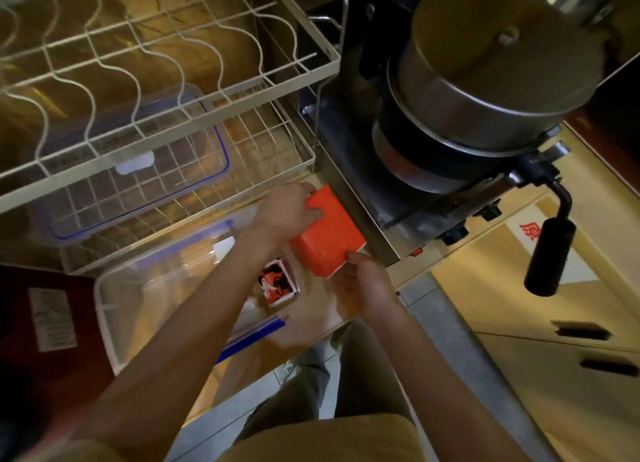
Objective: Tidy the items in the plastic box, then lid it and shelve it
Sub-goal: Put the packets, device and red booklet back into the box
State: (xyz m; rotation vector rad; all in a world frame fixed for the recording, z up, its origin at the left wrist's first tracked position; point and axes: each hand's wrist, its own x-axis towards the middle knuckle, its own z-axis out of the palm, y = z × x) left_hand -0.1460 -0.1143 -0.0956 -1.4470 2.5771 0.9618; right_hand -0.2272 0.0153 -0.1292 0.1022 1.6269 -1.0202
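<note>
Both hands hold an orange carton (329, 240) above the wooden counter, right of the clear plastic box (145, 299). My left hand (289, 210) grips the carton's far end, thumb on its top face. My right hand (367, 285) grips its near end from below. A small red, black and white packet (277, 285) stands upright at the box's right end, just under the carton. A clear lid with blue trim (138, 171) lies on the lower shelf of the wire rack, behind the box.
A cream wire dish rack (207, 91) stands over the back left of the counter. At right, a stove carries a steel pot (485, 91) and a pan whose black handle (550, 254) juts over the counter edge. A dark red object (45, 323) lies left of the box.
</note>
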